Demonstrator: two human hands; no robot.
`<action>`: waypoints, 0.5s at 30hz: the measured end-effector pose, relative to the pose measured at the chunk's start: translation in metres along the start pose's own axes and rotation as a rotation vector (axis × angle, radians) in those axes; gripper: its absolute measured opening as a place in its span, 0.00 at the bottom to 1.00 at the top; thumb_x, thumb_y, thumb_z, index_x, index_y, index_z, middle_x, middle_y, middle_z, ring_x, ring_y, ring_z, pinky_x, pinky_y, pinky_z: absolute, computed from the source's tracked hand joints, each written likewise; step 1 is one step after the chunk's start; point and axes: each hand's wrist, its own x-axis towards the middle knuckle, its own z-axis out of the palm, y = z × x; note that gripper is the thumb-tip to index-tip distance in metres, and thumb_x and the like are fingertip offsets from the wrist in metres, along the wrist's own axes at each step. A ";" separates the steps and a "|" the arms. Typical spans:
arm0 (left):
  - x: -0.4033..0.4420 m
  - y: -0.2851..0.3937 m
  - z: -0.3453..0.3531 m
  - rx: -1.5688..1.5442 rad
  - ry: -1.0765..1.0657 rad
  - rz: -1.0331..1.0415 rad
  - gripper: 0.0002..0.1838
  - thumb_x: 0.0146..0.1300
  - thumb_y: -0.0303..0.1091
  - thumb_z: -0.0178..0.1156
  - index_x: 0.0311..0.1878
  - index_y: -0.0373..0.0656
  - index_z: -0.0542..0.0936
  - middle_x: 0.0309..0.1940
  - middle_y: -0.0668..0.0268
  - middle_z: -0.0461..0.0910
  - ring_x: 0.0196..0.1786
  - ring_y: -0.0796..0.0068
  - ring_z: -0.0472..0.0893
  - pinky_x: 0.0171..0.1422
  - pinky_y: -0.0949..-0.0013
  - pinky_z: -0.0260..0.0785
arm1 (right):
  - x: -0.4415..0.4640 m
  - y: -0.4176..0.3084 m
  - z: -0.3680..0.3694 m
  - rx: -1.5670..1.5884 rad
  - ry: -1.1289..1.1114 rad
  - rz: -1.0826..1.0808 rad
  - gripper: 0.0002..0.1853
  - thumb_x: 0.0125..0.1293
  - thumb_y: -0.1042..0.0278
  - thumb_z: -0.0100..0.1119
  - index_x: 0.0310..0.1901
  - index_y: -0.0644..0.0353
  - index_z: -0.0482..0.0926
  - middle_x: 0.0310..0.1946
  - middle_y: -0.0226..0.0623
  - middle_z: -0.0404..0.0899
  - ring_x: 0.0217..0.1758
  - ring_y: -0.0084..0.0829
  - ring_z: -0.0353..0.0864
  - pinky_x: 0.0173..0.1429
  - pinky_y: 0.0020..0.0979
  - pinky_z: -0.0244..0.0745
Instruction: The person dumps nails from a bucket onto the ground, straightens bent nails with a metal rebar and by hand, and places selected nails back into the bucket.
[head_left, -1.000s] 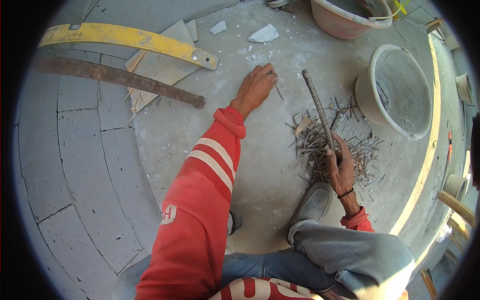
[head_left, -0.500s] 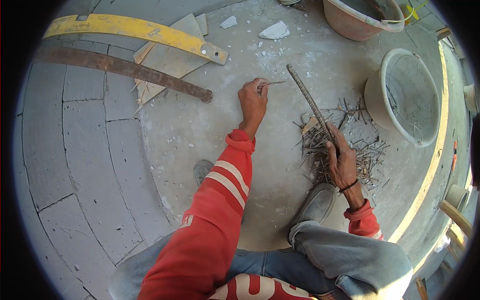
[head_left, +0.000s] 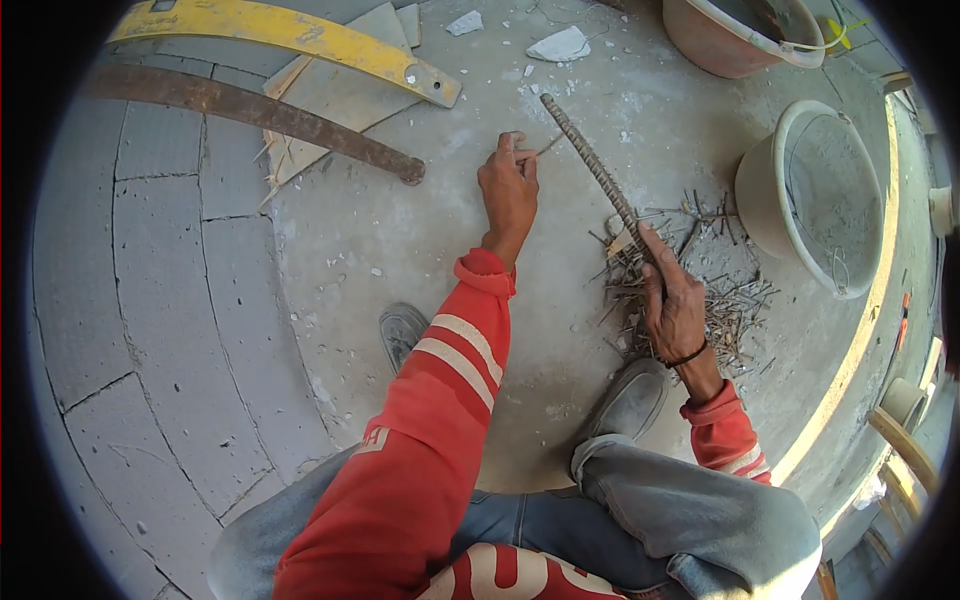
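Seemingly leaving the bar's (head_left: 595, 170) length free, the right hand (head_left: 680, 312) is gripping it at the pile (head_left: 740, 312). Leftward, the left hand (head_left: 508, 192) is pinching wire (head_left: 550, 146).

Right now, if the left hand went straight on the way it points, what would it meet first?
Left hand: probably the white chunk lying ahead. The thin rod it holds may brush the ribbed bar sooner; depth is unclear.

Cream-striped red left sleeve (head_left: 415, 460), ridged grey-brown rod (head_left: 593, 168), yellow bar (head_left: 300, 33), grey-blue jeans (head_left: 710, 500), upper tub (head_left: 712, 45) possibly dull pink.
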 end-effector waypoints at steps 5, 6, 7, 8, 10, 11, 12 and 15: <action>-0.003 -0.002 0.005 0.027 0.050 0.021 0.19 0.62 0.14 0.68 0.55 0.36 0.78 0.37 0.54 0.90 0.41 0.52 0.88 0.49 0.55 0.79 | 0.012 0.021 0.003 -0.124 -0.160 0.075 0.30 0.76 0.76 0.57 0.76 0.43 0.72 0.43 0.59 0.87 0.37 0.62 0.86 0.39 0.52 0.81; -0.003 -0.001 0.006 0.031 0.049 0.006 0.20 0.62 0.14 0.68 0.55 0.37 0.77 0.37 0.54 0.90 0.41 0.52 0.88 0.49 0.55 0.79 | 0.012 0.019 0.001 -0.107 -0.183 0.120 0.29 0.76 0.76 0.57 0.76 0.42 0.72 0.43 0.59 0.87 0.37 0.62 0.86 0.40 0.52 0.81; -0.001 -0.001 0.006 0.036 0.051 -0.010 0.20 0.62 0.14 0.68 0.56 0.37 0.77 0.37 0.55 0.89 0.42 0.52 0.88 0.49 0.54 0.78 | 0.012 0.018 -0.001 -0.092 -0.208 0.161 0.29 0.76 0.75 0.57 0.76 0.41 0.72 0.43 0.59 0.87 0.38 0.62 0.86 0.40 0.52 0.81; 0.000 -0.002 0.006 0.037 0.052 -0.011 0.20 0.62 0.14 0.68 0.56 0.37 0.77 0.37 0.55 0.89 0.42 0.52 0.88 0.49 0.54 0.78 | 0.011 0.017 -0.001 -0.091 -0.209 0.159 0.29 0.76 0.75 0.57 0.76 0.41 0.72 0.43 0.59 0.87 0.38 0.62 0.86 0.40 0.52 0.81; 0.003 0.001 0.006 0.011 0.040 -0.076 0.21 0.62 0.14 0.67 0.56 0.38 0.76 0.37 0.55 0.89 0.42 0.53 0.88 0.49 0.55 0.79 | 0.005 0.016 -0.002 -0.006 -0.065 0.026 0.29 0.76 0.75 0.57 0.76 0.43 0.72 0.42 0.60 0.87 0.38 0.63 0.86 0.40 0.52 0.80; 0.003 0.002 0.005 0.010 0.043 -0.082 0.21 0.62 0.14 0.67 0.56 0.38 0.76 0.37 0.55 0.89 0.42 0.53 0.88 0.49 0.55 0.79 | 0.006 0.015 -0.003 -0.007 -0.071 0.025 0.29 0.76 0.75 0.57 0.76 0.43 0.72 0.42 0.60 0.87 0.38 0.63 0.86 0.40 0.52 0.80; 0.004 0.002 0.003 -0.023 0.033 -0.104 0.21 0.62 0.14 0.68 0.56 0.39 0.76 0.36 0.56 0.89 0.41 0.54 0.89 0.48 0.56 0.79 | 0.008 0.015 -0.005 -0.011 -0.060 0.021 0.28 0.76 0.75 0.57 0.76 0.44 0.72 0.41 0.60 0.86 0.37 0.63 0.85 0.40 0.52 0.80; 0.008 0.002 0.000 -0.029 0.021 -0.069 0.20 0.63 0.14 0.67 0.56 0.38 0.76 0.35 0.57 0.89 0.37 0.62 0.89 0.44 0.62 0.80 | 0.015 0.015 -0.007 -0.002 -0.048 0.066 0.27 0.76 0.74 0.57 0.75 0.48 0.72 0.40 0.60 0.86 0.36 0.63 0.85 0.40 0.51 0.79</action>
